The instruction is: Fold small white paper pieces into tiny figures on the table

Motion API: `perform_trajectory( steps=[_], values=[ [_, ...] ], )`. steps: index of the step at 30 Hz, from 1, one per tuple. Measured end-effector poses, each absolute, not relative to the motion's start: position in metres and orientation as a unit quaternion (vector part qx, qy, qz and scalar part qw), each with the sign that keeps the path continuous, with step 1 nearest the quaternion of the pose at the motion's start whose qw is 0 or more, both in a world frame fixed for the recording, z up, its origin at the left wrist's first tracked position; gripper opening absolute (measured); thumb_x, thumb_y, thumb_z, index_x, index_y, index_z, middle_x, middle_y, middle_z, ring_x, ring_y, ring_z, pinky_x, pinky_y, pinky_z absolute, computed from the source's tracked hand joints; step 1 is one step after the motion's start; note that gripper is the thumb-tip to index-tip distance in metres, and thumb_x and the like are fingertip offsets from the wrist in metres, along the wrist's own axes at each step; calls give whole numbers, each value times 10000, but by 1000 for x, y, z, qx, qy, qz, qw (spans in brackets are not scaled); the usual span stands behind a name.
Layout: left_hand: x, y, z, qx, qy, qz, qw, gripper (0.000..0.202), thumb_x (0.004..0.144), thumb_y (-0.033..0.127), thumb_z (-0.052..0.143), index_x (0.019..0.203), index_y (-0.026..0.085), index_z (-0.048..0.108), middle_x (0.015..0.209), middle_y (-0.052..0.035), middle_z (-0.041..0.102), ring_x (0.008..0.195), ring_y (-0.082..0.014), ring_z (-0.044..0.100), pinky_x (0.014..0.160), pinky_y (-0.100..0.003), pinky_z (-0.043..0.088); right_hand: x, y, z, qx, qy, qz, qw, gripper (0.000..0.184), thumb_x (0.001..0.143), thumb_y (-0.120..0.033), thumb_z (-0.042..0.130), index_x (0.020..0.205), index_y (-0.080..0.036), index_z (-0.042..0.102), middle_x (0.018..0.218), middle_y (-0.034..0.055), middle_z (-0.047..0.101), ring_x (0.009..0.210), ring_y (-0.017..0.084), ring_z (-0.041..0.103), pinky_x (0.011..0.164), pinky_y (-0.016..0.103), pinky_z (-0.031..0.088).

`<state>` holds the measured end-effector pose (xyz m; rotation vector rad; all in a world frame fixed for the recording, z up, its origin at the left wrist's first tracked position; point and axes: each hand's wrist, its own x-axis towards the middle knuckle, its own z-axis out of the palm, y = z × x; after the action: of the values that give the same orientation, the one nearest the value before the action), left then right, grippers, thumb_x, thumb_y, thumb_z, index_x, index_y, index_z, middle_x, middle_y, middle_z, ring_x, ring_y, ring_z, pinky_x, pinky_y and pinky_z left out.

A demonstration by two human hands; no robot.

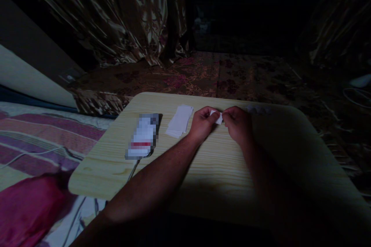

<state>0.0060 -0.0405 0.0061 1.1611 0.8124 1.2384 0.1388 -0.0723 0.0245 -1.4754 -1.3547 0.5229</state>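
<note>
- Small white paper piece [216,117] pinched by fingers of left hand [202,122] and right hand [239,122], over far part of pale wooden tabletop [208,170].
- Tearing judged possible if pulled unevenly.
- Small whitish pieces [259,110], far right, could be scattered by right knuckles.

A light wood-grain table [100,168] with rounded corners occupies the foreground. On its left part lies a flat device [142,135], its face pixelated; a pale cable [133,170] runs from its near end. Left of the table, striped bedding [31,142] in pink, purple and white carries a thin white cord [40,152]; nearer lies a crumpled deep-pink cloth or bag [31,208], type not determinable. Beyond the table, floral-patterned fabric [176,79] covers a surface, with a gathered, shiny patterned curtain [153,11] above. At far right, a pale object [361,81] with looped cord [350,98] is unidentifiable in shadow.
</note>
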Motion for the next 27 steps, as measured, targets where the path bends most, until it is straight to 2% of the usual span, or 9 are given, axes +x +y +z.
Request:
perform_trajectory(
  steps=[12, 18, 27],
  values=[
    [7, -40, 5, 513, 364, 520, 578, 244, 744, 371, 746, 750, 148, 647, 648, 4, 622, 572, -96, 512, 570, -240, 391, 141, -70, 22, -620, -559, 223, 504, 157, 777, -360, 592, 740, -217, 644, 580, 5, 631, 591, 181, 593, 559, 277, 432],
    [6, -40, 5, 520, 380, 503, 577, 206, 721, 321, 741, 726, 151, 624, 618, 10, 619, 544, -95, 502, 542, -235, 373, 142, -69, 21, -624, -560, 214, 501, 157, 769, -349, 587, 742, -209, 651, 578, 1, 629, 601, 180, 598, 571, 273, 436],
    [7, -40, 4, 512, 382, 507, 579, 223, 712, 338, 749, 732, 154, 624, 645, 10, 624, 569, -95, 509, 558, -233, 382, 142, -68, 22, -623, -547, 232, 509, 151, 767, -350, 588, 734, -211, 638, 556, -4, 614, 576, 174, 581, 552, 269, 427]
  ],
)
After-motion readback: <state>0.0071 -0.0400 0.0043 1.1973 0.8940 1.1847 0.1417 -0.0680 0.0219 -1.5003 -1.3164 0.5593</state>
